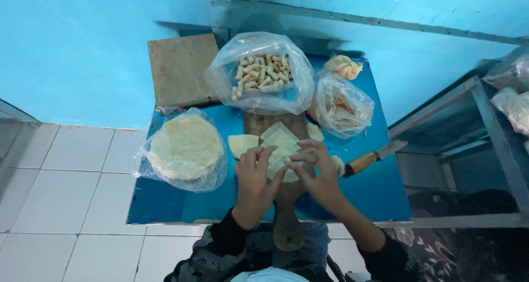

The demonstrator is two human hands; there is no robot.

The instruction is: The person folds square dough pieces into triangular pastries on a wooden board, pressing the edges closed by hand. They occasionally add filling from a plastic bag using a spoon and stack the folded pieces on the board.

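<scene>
Both hands, left hand (pixel 253 183) and right hand (pixel 318 177), pinch a pastry sheet (pixel 280 163) on a paddle board (pixel 286 227) atop a blue worktop (pixel 380 194); white floor tiles (pixel 60 183) lower left, turquoise wall (pixel 82 45) above.

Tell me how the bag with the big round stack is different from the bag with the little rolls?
The bag of round flat sheets lies low, wrapped close over one pale, wide stack at the table's left. The bag of small rolls sits farther back, puffed up and open at the top, holding many short, finger-shaped pieces. The stack is one smooth disc shape; the rolls are a loose heap. Both bags are clear plastic and rest on the blue table, untouched by either hand.
</scene>
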